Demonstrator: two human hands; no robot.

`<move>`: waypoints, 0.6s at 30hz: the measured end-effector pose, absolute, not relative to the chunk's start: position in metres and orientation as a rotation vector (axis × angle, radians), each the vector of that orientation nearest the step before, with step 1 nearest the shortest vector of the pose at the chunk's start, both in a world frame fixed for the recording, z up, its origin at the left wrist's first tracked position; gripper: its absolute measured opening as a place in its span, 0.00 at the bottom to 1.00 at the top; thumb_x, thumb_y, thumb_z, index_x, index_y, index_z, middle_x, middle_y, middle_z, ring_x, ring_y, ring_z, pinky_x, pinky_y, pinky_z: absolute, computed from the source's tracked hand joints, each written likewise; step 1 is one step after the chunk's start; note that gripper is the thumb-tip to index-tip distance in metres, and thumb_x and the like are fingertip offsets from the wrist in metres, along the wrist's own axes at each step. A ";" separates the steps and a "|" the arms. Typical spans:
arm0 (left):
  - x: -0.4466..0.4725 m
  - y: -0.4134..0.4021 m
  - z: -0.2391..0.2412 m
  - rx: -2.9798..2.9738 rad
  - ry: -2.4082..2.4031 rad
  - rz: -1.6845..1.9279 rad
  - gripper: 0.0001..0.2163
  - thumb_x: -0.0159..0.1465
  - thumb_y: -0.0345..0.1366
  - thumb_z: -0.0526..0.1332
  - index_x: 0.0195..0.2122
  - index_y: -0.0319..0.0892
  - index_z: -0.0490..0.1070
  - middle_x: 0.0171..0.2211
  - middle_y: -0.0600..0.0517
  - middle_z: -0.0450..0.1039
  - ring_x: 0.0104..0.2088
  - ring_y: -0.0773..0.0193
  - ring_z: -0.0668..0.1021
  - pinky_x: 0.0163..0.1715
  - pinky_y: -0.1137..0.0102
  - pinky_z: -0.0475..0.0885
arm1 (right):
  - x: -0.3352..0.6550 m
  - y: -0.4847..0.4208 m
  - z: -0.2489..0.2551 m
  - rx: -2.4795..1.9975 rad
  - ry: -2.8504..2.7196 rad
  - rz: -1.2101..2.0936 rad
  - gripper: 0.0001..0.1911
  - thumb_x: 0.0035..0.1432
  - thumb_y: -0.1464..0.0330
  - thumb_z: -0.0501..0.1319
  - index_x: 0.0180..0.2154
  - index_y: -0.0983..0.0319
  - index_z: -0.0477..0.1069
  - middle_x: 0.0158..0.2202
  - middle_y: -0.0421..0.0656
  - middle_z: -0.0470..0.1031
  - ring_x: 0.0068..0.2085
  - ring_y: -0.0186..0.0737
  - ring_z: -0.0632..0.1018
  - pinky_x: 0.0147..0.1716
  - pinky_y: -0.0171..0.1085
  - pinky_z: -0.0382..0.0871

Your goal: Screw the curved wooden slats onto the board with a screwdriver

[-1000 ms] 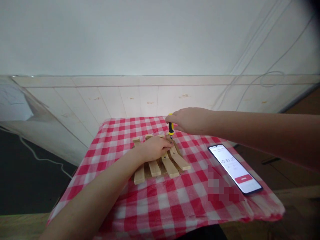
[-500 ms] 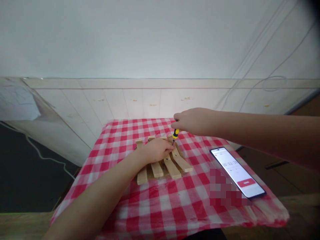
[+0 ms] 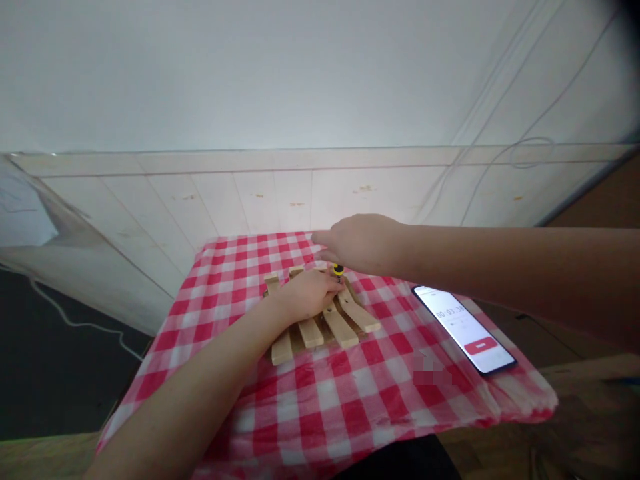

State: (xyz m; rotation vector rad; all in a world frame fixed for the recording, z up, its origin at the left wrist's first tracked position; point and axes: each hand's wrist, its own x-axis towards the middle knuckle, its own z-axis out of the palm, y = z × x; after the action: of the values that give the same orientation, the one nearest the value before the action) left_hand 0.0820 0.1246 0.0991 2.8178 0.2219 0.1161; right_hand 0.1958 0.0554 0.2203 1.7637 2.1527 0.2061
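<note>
Left hand (image 3: pixel 307 293) flat on wooden slat rack (image 3: pixel 320 317), pressing its far end, roughly mid-table. Right hand (image 3: pixel 357 243) reaches in from right edge, fingers closed over yellow/black screwdriver (image 3: pixel 339 270); only handle top shows, tip down at rack's far right slat, just beside left fingertips. Red/white checked tablecloth (image 3: pixel 320 400) covers table. Phone (image 3: pixel 463 328) lies face up nr right edge, screen lit w/ timer digits + red button. White wall panels behind, cables at right.
</note>
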 end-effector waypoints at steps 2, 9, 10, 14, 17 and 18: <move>0.082 0.124 0.100 2.819 0.239 0.111 0.14 0.66 0.31 0.51 0.41 0.43 0.76 0.41 0.50 0.78 0.43 0.61 0.77 0.47 0.67 0.69 | 0.200 0.050 0.217 1.677 2.260 0.098 0.14 0.62 0.65 0.54 0.46 0.61 0.71 0.34 0.48 0.76 0.31 0.40 0.74 0.28 0.37 0.61; 0.083 0.125 0.099 2.837 0.249 0.053 0.13 0.66 0.31 0.51 0.41 0.41 0.76 0.43 0.49 0.78 0.43 0.59 0.77 0.44 0.66 0.69 | 0.211 0.045 0.216 1.747 2.297 0.001 0.14 0.64 0.65 0.51 0.43 0.65 0.72 0.37 0.50 0.76 0.33 0.39 0.75 0.30 0.36 0.61; 0.083 0.125 0.100 2.839 0.239 0.051 0.13 0.66 0.31 0.51 0.41 0.40 0.76 0.44 0.48 0.77 0.43 0.59 0.77 0.44 0.66 0.69 | 0.213 0.049 0.215 1.825 2.225 0.116 0.18 0.65 0.62 0.50 0.41 0.65 0.73 0.35 0.51 0.76 0.33 0.42 0.75 0.29 0.37 0.60; 0.084 0.125 0.101 2.831 0.230 0.051 0.13 0.66 0.31 0.51 0.41 0.41 0.76 0.44 0.49 0.77 0.44 0.60 0.77 0.45 0.67 0.69 | 0.227 0.063 0.205 1.892 2.226 0.354 0.25 0.66 0.56 0.44 0.47 0.64 0.71 0.39 0.54 0.76 0.36 0.47 0.76 0.29 0.39 0.59; 0.083 0.125 0.101 2.827 0.238 0.068 0.14 0.65 0.30 0.51 0.42 0.42 0.76 0.44 0.49 0.77 0.44 0.61 0.77 0.47 0.68 0.68 | 0.234 0.059 0.203 1.817 2.370 0.159 0.23 0.64 0.62 0.49 0.59 0.60 0.61 0.46 0.51 0.75 0.36 0.42 0.76 0.30 0.38 0.61; 0.083 0.125 0.101 2.831 0.245 0.066 0.14 0.65 0.30 0.51 0.42 0.42 0.76 0.44 0.49 0.77 0.44 0.61 0.77 0.47 0.68 0.68 | 0.233 0.056 0.205 1.799 2.358 0.137 0.23 0.64 0.63 0.50 0.59 0.59 0.61 0.45 0.51 0.76 0.36 0.42 0.76 0.30 0.38 0.61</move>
State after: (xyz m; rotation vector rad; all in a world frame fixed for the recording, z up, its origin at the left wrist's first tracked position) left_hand 0.0831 0.1251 0.1009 2.8312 0.2449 0.0663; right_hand 0.2326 0.0564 0.2049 1.7992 2.3577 0.1365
